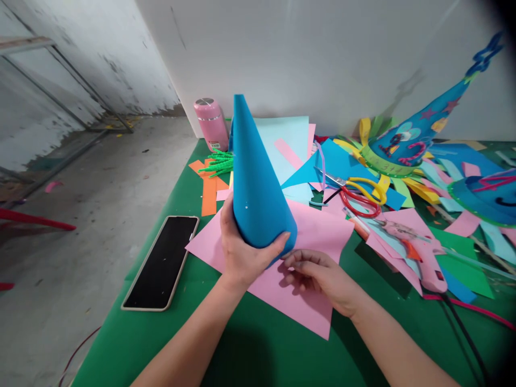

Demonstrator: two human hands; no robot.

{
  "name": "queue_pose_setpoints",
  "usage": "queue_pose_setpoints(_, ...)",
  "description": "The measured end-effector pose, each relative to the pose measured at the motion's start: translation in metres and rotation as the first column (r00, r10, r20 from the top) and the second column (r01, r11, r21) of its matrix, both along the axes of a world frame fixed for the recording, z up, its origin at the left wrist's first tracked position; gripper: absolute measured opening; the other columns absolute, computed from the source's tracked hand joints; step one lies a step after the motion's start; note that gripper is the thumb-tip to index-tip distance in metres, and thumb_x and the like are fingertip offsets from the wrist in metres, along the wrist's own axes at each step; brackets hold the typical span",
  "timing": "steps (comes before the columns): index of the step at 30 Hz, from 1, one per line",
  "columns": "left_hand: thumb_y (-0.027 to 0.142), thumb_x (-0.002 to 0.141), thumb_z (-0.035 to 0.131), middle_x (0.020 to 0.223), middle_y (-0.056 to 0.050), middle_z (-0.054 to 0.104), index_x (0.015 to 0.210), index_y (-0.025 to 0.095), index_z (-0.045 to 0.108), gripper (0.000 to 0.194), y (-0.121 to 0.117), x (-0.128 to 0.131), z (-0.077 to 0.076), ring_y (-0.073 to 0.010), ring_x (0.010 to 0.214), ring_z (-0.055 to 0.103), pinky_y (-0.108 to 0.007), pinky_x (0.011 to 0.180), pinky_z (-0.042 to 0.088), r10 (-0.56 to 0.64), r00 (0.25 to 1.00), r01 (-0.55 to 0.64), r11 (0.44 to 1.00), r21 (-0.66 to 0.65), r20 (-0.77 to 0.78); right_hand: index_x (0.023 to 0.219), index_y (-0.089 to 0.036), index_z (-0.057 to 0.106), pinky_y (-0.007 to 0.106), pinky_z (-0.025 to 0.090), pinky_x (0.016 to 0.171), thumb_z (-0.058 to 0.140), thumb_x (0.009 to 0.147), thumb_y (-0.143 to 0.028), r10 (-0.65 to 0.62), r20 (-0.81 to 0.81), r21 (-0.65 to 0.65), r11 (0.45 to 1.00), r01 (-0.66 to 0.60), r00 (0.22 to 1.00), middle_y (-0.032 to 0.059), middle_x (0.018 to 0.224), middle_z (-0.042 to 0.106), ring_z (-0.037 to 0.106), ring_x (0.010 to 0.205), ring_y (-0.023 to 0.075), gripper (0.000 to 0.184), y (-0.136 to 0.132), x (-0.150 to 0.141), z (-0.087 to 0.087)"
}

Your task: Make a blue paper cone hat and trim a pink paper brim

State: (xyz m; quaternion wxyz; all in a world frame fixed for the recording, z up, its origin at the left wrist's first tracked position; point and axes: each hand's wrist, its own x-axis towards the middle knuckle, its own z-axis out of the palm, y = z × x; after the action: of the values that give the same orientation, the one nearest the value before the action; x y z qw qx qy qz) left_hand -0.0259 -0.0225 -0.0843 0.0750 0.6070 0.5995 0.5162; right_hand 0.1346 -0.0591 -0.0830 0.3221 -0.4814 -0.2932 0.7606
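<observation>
A plain blue paper cone stands nearly upright, point up, over the pink paper. My left hand is wrapped around its lower left side, with the thumb across the front near the bottom edge. My right hand is beside the cone's lower right edge, its fingers loosely curled and apart, with nothing visible in them. Whether its fingertips touch the rim, I cannot tell. Under both hands lies a pink sheet on the green table. The cone's inside and back are hidden.
Left of the sheet lies a phone. Behind are a pink bottle and green pipe cleaners. To the right are scissors, a pink glue gun with a cord, paper strips and a decorated blue cone hat.
</observation>
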Motion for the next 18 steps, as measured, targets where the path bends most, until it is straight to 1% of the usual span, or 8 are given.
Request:
queue_pose_setpoints(4,0.046,0.053,0.080,0.131,-0.013,0.050,0.136,0.024,0.027,0.102,0.0008,-0.0005,-0.0017,-0.0302,0.119,0.054,-0.043,0.094,0.051,0.023,1.000,-0.022,0.999,0.038,-0.015,0.072,-0.015,0.065,0.019,0.044,0.052,0.067,0.066,-0.032,-0.008,-0.035,-0.011,1.000,0.008,0.999,0.0042,0.080,0.066,0.067,0.072,0.0140,0.018,-0.0008,0.0024,-0.0042)
queue_pose_setpoints(7,0.047,0.052,0.080,0.131,-0.013,0.050,0.137,0.024,0.028,0.102,0.0011,-0.0012,-0.0016,-0.0310,0.119,0.054,-0.044,0.094,0.050,0.033,0.999,-0.032,0.999,0.036,-0.021,0.074,-0.016,0.064,0.020,0.043,0.052,0.066,0.066,-0.031,0.009,-0.048,-0.009,1.000,-0.010,0.999,0.0035,0.078,0.066,0.067,0.071,0.0139,0.017,-0.0010,0.0041,-0.0071)
queue_pose_setpoints(10,0.046,0.052,0.080,0.130,-0.012,0.050,0.136,0.025,0.028,0.102,0.0015,-0.0019,-0.0010,-0.0313,0.118,0.055,-0.045,0.093,0.051,0.020,0.999,-0.020,0.999,0.035,-0.026,0.076,-0.016,0.063,0.021,0.043,0.053,0.064,0.068,-0.031,0.041,-0.033,0.005,0.999,-0.041,0.999,0.0034,0.080,0.065,0.065,0.067,0.0119,0.017,-0.0005,0.0047,-0.0062)
queue_pose_setpoints(12,0.047,0.052,0.080,0.130,-0.012,0.050,0.136,0.025,0.028,0.102,0.0018,-0.0024,-0.0013,-0.0316,0.118,0.055,-0.045,0.092,0.051,0.017,0.999,-0.016,0.999,0.046,-0.030,0.076,-0.016,0.062,0.021,0.043,0.053,0.062,0.068,-0.031,0.069,-0.006,0.017,0.997,-0.069,0.998,0.0032,0.080,0.065,0.062,0.063,0.0104,0.016,-0.0001,0.0042,-0.0043)
queue_pose_setpoints(16,0.049,0.052,0.080,0.129,-0.013,0.051,0.137,0.024,0.027,0.103,0.0015,-0.0033,-0.0038,-0.0315,0.116,0.056,-0.045,0.090,0.052,0.015,0.999,-0.013,0.998,0.059,-0.041,0.076,-0.017,0.060,0.022,0.041,0.053,0.056,0.072,-0.027,0.127,0.100,0.055,0.990,-0.133,0.987,-0.0002,0.064,0.061,0.058,0.059,0.0110,0.011,0.0002,0.0014,-0.0022)
queue_pose_setpoints(18,0.048,0.052,0.080,0.130,-0.013,0.050,0.138,0.024,0.026,0.105,0.0008,-0.0034,-0.0050,-0.0314,0.117,0.056,-0.044,0.091,0.052,0.003,0.999,0.000,0.998,0.060,-0.048,0.078,-0.017,0.059,0.023,0.039,0.054,0.052,0.073,-0.023,0.139,0.179,0.098,0.983,-0.158,0.974,-0.0013,0.060,0.059,0.058,0.059,0.0113,0.011,-0.0004,0.0004,-0.0027)
